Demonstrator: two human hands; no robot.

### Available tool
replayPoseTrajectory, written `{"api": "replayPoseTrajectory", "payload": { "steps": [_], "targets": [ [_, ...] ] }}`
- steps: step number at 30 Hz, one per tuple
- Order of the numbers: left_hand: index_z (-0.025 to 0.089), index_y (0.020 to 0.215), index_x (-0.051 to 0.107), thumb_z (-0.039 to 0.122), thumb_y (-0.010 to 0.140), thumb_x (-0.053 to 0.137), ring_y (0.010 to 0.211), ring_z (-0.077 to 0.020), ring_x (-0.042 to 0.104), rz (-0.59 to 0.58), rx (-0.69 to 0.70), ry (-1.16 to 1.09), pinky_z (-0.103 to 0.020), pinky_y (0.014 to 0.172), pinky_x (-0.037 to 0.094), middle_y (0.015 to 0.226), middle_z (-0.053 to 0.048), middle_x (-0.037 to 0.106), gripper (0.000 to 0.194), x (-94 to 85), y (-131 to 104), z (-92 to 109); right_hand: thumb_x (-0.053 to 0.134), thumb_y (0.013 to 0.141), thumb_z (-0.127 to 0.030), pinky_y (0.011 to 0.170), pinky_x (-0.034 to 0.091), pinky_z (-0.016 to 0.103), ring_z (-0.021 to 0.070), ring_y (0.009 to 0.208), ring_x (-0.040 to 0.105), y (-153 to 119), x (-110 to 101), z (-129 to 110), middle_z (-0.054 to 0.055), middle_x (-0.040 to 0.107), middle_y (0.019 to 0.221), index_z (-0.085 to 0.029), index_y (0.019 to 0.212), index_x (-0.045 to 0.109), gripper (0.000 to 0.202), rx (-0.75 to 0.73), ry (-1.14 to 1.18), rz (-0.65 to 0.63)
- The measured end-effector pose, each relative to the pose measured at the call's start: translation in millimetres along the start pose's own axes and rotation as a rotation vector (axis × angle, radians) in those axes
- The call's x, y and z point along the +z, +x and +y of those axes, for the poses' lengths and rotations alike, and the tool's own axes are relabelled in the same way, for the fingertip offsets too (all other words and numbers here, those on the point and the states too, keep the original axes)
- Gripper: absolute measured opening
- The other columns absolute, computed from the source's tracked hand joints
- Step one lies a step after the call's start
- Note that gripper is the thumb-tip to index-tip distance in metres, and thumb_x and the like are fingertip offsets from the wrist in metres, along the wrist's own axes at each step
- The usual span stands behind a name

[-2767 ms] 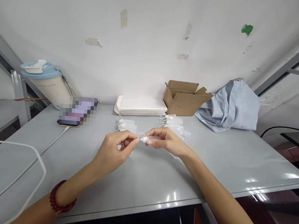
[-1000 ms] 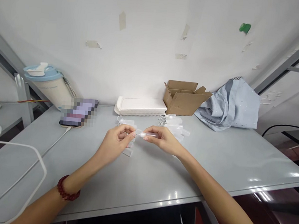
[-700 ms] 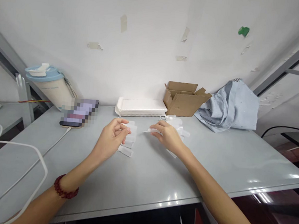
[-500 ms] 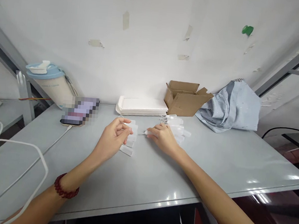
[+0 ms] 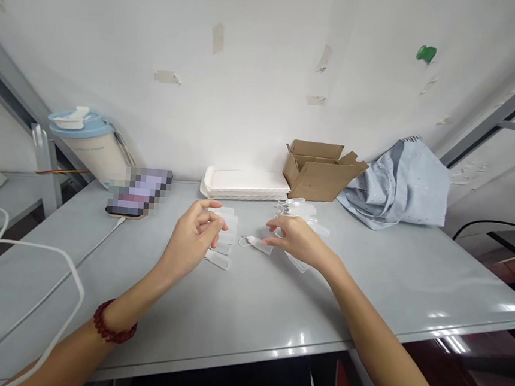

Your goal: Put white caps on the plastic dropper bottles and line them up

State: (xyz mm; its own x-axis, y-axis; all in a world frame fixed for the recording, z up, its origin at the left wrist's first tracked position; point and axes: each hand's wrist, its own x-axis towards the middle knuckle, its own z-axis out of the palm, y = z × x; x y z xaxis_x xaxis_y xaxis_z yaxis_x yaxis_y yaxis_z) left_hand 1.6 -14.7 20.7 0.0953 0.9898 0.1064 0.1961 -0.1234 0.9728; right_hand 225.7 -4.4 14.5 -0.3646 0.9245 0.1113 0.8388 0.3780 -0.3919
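Observation:
Over the left group of translucent white tags point(image 5: 219, 260) hovers my left hand point(image 5: 199, 231), its thumb and fingers curled together; whether something small is between them I cannot make out. My right hand point(image 5: 296, 238) has its thumb and index finger apart, beside a single translucent tag point(image 5: 259, 245) with a thin loop that lies flat on the table. Several more tags point(image 5: 301, 209) with wire-like loops are piled behind and partly under my right hand. One tag point(image 5: 296, 261) sticks out below that palm.
Against the wall stand a stack of white envelopes point(image 5: 247, 184), an open cardboard box point(image 5: 322, 174) and a light blue cloth bag point(image 5: 402, 190). On the left are a phone point(image 5: 140, 193), a tumbler point(image 5: 94, 146) and a white cable point(image 5: 77, 270) across the grey table point(image 5: 237, 317).
My right hand has shifted right and opened, and the looped tag it was touching now lies apart from the pile. My left hand has barely moved.

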Motion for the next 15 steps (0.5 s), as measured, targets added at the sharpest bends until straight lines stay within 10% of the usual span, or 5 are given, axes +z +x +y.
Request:
{"api": "replayPoseTrajectory", "payload": {
  "steps": [6,15],
  "targets": [
    [0.021,0.102,0.049,0.024,0.076,0.054,0.047,-0.0089,0.045,-0.008,-0.015,-0.017,-0.022,0.045,0.038,0.07,0.003,0.059,0.026,0.4,-1.2,3.0,0.069,0.073,-0.038,0.048,0.028,0.026,0.0172,0.056,0.052,-12.6,-22.6,-6.4,0.004,0.06,0.062,-0.018,0.063,0.059,0.024,0.245,-0.248,-0.061],
    [0.021,0.099,0.051,0.025,0.079,0.054,0.047,-0.0088,0.044,-0.038,-0.027,0.021,-0.021,0.046,0.036,0.067,0.004,0.058,0.021,1.5,-2.9,1.3,0.073,0.063,-0.023,0.045,0.025,0.026,0.0142,0.05,0.047,-14.4,-18.1,2.2,0.003,0.056,0.059,-0.018,0.052,0.054,0.023,0.236,-0.26,-0.31]
  ]
}}
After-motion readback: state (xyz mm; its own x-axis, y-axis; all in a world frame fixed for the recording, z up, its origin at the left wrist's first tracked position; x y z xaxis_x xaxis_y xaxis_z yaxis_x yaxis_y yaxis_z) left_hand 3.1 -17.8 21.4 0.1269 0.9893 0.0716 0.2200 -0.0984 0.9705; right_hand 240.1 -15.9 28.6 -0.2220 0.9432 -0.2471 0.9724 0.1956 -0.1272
